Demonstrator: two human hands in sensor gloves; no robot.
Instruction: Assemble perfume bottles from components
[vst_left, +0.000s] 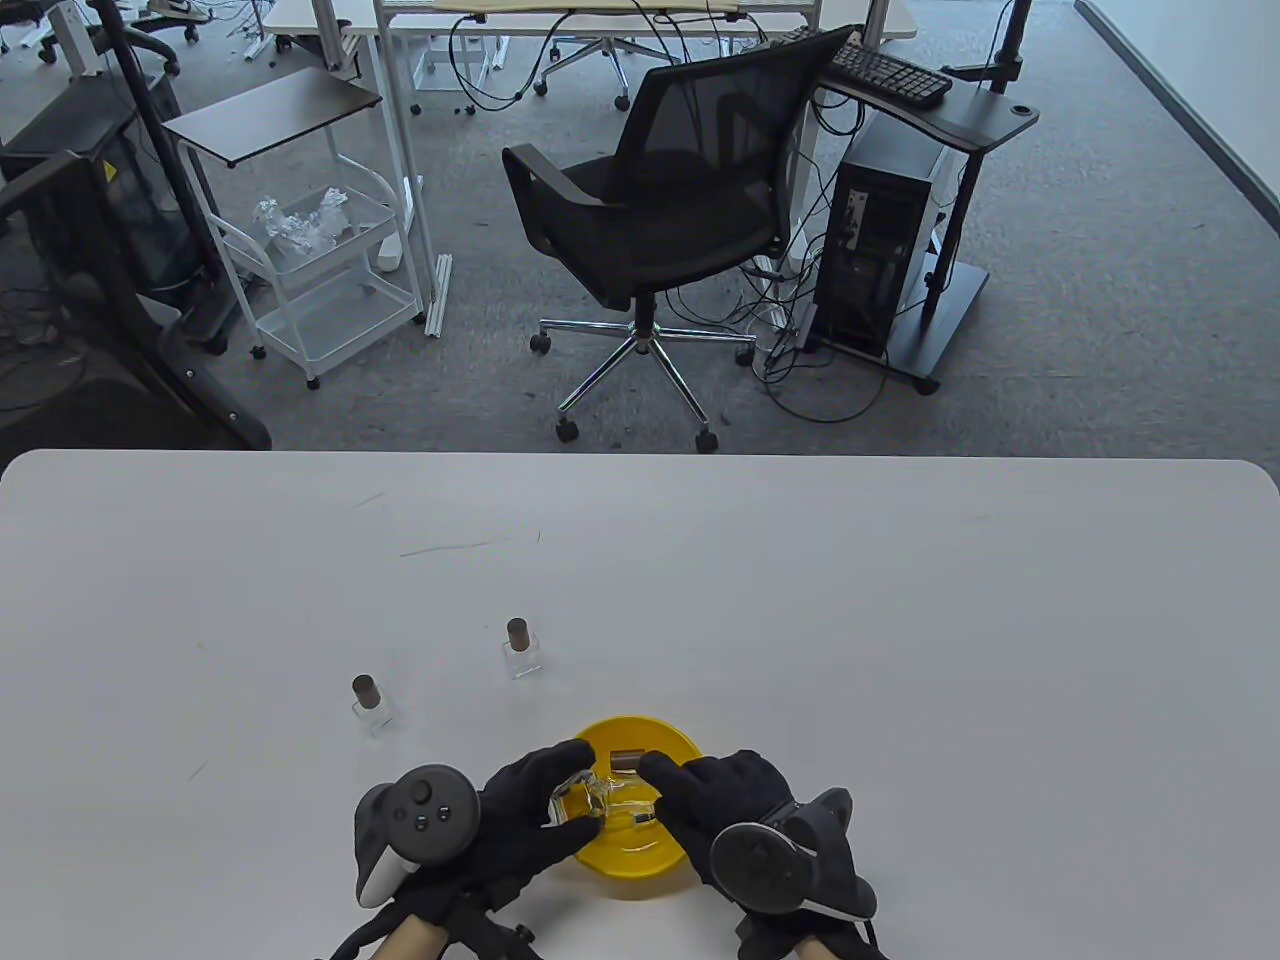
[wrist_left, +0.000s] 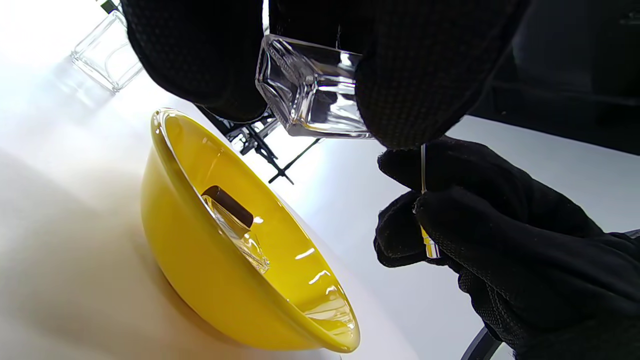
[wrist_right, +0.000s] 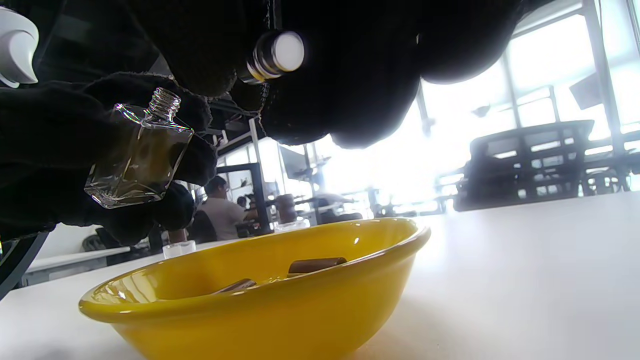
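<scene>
My left hand (vst_left: 545, 800) grips a clear square glass bottle (vst_left: 580, 795) over the yellow bowl (vst_left: 640, 865), neck open. The bottle also shows in the left wrist view (wrist_left: 310, 95) and the right wrist view (wrist_right: 140, 155), tilted. My right hand (vst_left: 665, 785) pinches a spray pump (wrist_right: 275, 55) with a thin dip tube (wrist_left: 423, 170), close beside the bottle neck and apart from it. Brown caps (wrist_right: 315, 264) lie in the bowl (wrist_right: 280, 300). One brown cap (wrist_left: 227, 204) lies there on a clear piece.
Two capped bottles stand on the white table left of the bowl, one farther back (vst_left: 521, 648) and one nearer left (vst_left: 370, 703). A bottle base (wrist_left: 105, 55) shows beyond the bowl (wrist_left: 200, 280) in the left wrist view.
</scene>
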